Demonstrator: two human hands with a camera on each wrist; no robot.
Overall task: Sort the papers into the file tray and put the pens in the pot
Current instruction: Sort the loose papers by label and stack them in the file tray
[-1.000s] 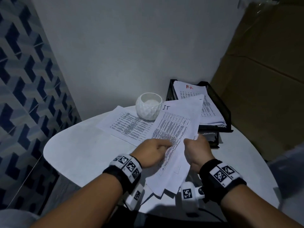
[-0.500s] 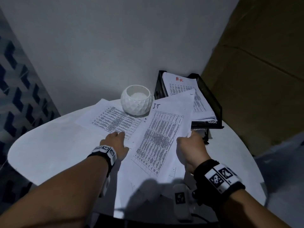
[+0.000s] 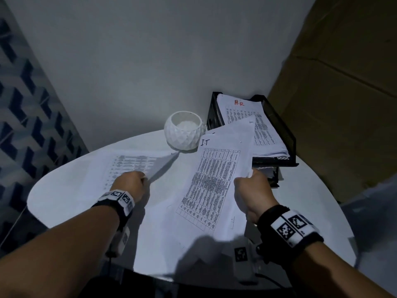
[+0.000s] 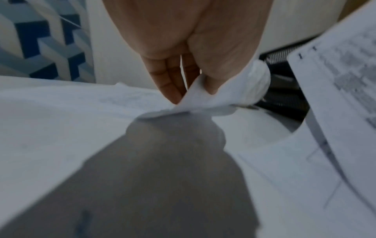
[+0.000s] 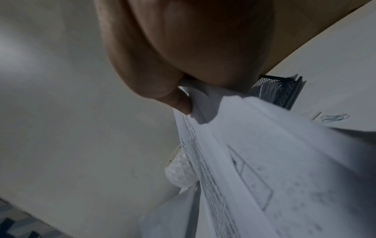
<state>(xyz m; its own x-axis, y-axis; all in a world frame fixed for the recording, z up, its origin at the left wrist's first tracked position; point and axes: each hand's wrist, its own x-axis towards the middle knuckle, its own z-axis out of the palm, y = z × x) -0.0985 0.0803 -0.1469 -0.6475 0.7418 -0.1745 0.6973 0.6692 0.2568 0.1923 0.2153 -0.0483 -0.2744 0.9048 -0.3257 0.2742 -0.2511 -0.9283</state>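
The paper-sorting step is in hand. A bundle of sheets headed "I.T" (image 3: 217, 186) is held up over the desk (image 3: 64, 201) by the right hand (image 3: 250, 194), whose grip is closed on the right edge of the bundle, the thumb pressed against the paper in the right wrist view. A loose printed sheet (image 3: 126, 168) that lies on the desk is pinched at its near corner by the left hand (image 3: 129, 186), and the corner is lifted and curled between thumb and fingers (image 4: 173, 83). The black mesh file tray (image 3: 279, 125) stands at the far right and already carries a stack marked "H.R" (image 3: 242, 117) on its top level. The white faceted pot (image 3: 184, 134) stands just beside the tray; no pens can be seen. The next move probably calls for the heading of the lifted sheet to be read, so that it can be joined to the right bundle and slid into a lower level of the tray without creasing.
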